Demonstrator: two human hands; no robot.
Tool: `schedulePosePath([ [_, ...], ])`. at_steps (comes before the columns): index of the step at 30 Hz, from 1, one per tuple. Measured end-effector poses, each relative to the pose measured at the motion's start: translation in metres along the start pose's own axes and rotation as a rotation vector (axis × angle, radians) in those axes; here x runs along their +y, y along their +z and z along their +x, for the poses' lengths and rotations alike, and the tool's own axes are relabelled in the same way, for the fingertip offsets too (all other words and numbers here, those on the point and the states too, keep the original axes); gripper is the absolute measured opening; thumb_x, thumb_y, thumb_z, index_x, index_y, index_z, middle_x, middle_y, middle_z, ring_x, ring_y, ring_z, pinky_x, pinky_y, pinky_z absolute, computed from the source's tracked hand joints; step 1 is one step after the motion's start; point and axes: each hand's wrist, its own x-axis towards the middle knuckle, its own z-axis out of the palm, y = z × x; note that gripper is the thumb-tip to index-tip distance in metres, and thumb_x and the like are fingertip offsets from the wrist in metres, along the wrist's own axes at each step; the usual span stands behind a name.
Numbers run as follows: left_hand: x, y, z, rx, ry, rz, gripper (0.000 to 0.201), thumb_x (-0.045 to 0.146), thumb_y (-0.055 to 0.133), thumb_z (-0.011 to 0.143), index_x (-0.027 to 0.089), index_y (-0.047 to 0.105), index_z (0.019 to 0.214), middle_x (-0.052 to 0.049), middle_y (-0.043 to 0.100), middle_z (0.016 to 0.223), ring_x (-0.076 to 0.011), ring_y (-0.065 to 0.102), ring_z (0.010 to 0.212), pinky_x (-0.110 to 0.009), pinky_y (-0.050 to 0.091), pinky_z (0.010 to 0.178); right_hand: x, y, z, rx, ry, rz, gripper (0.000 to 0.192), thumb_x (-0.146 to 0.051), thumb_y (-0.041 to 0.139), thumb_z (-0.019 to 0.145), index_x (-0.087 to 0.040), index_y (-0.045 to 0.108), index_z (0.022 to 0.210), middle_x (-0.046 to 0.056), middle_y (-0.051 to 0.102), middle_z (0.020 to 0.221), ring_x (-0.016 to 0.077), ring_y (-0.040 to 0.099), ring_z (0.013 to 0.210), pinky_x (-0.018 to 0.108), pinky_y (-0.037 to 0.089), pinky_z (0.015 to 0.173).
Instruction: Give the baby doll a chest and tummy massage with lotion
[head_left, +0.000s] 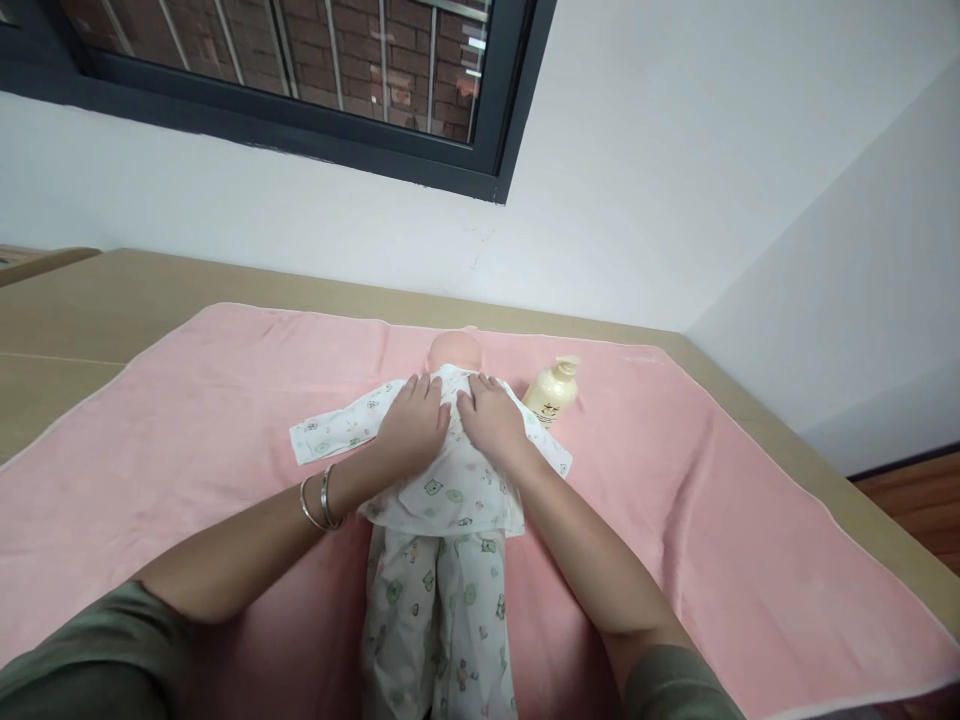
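Note:
A baby doll lies stretched out in the middle, its bald head at the far end. It is dressed in a white printed long-sleeved top and matching trousers. My left hand rests flat on the left upper part of the top, fingers stretched out towards the head. On the right upper part lies my right hand, also flat with its fingers extended. Both hands touch the cloth without gripping it. The sleeves spread out to either side, their cuffs flat on the blanket. Whether the doll faces up or down, I cannot tell.
A pale yellow pump bottle is just beyond the right sleeve. Under everything spreads a pink blanket on a wooden surface. A white wall with a dark-framed window rises behind; another wall stands at the right.

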Motion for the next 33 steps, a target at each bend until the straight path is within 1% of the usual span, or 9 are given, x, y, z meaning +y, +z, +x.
schedulePosePath([
  [2, 0.008, 0.001, -0.007, 0.009, 0.072, 0.023, 0.054, 0.025, 0.026, 0.102, -0.004, 0.052, 0.138, -0.030, 0.056, 0.144, -0.0385, 0.044, 0.145, -0.062, 0.033, 0.120, 0.007, -0.001, 0.009, -0.025, 0.024, 0.024, 0.055, -0.036, 0.033, 0.107, -0.007, 0.048, 0.150, 0.019, 0.048, 0.156, 0.0291, 0.042, 0.147, 0.041, 0.030, 0.121],
  [4, 0.009, -0.002, -0.006, -0.011, 0.045, 0.007, 0.052, 0.025, 0.028, 0.101, -0.002, 0.053, 0.138, -0.029, 0.056, 0.145, -0.0384, 0.045, 0.145, -0.062, 0.036, 0.118, 0.007, 0.000, 0.010, -0.028, 0.036, 0.006, 0.057, -0.036, 0.031, 0.107, -0.004, 0.045, 0.152, 0.020, 0.045, 0.158, 0.0305, 0.039, 0.149, 0.043, 0.028, 0.122],
  [8, -0.007, -0.013, 0.011, -0.098, -0.138, -0.095, 0.049, 0.031, 0.035, 0.099, 0.006, 0.057, 0.136, -0.022, 0.060, 0.144, -0.0330, 0.052, 0.139, -0.052, 0.043, 0.115, -0.014, 0.001, -0.010, -0.014, 0.043, -0.079, 0.058, -0.032, 0.032, 0.106, -0.001, 0.040, 0.155, 0.024, 0.042, 0.159, 0.0350, 0.037, 0.149, 0.050, 0.025, 0.123],
  [10, -0.017, -0.014, 0.020, -0.133, -0.155, -0.148, 0.046, 0.032, 0.034, 0.100, 0.009, 0.060, 0.130, -0.019, 0.065, 0.138, -0.0299, 0.058, 0.132, -0.047, 0.046, 0.113, -0.026, 0.001, -0.024, -0.025, 0.004, -0.107, 0.058, -0.031, 0.035, 0.106, -0.005, 0.038, 0.157, 0.023, 0.040, 0.161, 0.0370, 0.035, 0.150, 0.052, 0.026, 0.123],
  [13, -0.024, -0.009, 0.024, -0.097, -0.126, -0.152, 0.044, 0.030, 0.033, 0.100, 0.008, 0.062, 0.125, -0.020, 0.068, 0.131, -0.0294, 0.062, 0.124, -0.046, 0.047, 0.110, -0.033, -0.001, -0.033, -0.044, -0.080, -0.113, 0.057, -0.030, 0.036, 0.105, -0.009, 0.038, 0.158, 0.019, 0.035, 0.164, 0.0377, 0.029, 0.153, 0.053, 0.025, 0.123],
  [17, -0.020, 0.001, 0.017, -0.006, -0.111, -0.092, 0.045, 0.030, 0.033, 0.101, 0.008, 0.058, 0.131, -0.020, 0.066, 0.133, -0.0306, 0.058, 0.128, -0.049, 0.044, 0.113, -0.018, -0.003, -0.018, -0.075, -0.073, 0.001, 0.058, -0.033, 0.032, 0.106, -0.007, 0.039, 0.157, 0.017, 0.037, 0.163, 0.0328, 0.029, 0.154, 0.047, 0.024, 0.125],
  [21, -0.016, 0.004, 0.014, 0.005, -0.138, -0.065, 0.049, 0.032, 0.033, 0.102, 0.005, 0.056, 0.135, -0.022, 0.063, 0.138, -0.0316, 0.055, 0.133, -0.048, 0.041, 0.116, -0.001, 0.002, 0.000, -0.038, 0.015, 0.057, 0.063, -0.040, 0.033, 0.106, -0.002, 0.037, 0.156, 0.020, 0.035, 0.164, 0.0351, 0.025, 0.155, 0.047, 0.022, 0.125],
  [27, -0.010, 0.009, 0.008, 0.088, -0.152, -0.074, 0.050, 0.035, 0.030, 0.103, 0.009, 0.055, 0.137, -0.021, 0.064, 0.138, -0.0345, 0.053, 0.135, -0.054, 0.040, 0.116, 0.004, 0.010, 0.001, 0.003, 0.005, 0.070, 0.062, -0.042, 0.034, 0.105, -0.006, 0.040, 0.156, 0.019, 0.036, 0.164, 0.0356, 0.025, 0.155, 0.052, 0.022, 0.124],
  [33, 0.007, 0.014, -0.004, 0.120, -0.190, -0.114, 0.051, 0.031, 0.032, 0.102, 0.007, 0.051, 0.143, -0.020, 0.056, 0.148, -0.0369, 0.043, 0.145, -0.056, 0.035, 0.120, 0.011, 0.005, 0.008, -0.037, -0.019, 0.090, 0.060, -0.040, 0.036, 0.105, -0.007, 0.040, 0.156, 0.018, 0.038, 0.163, 0.0330, 0.029, 0.154, 0.046, 0.024, 0.124],
])
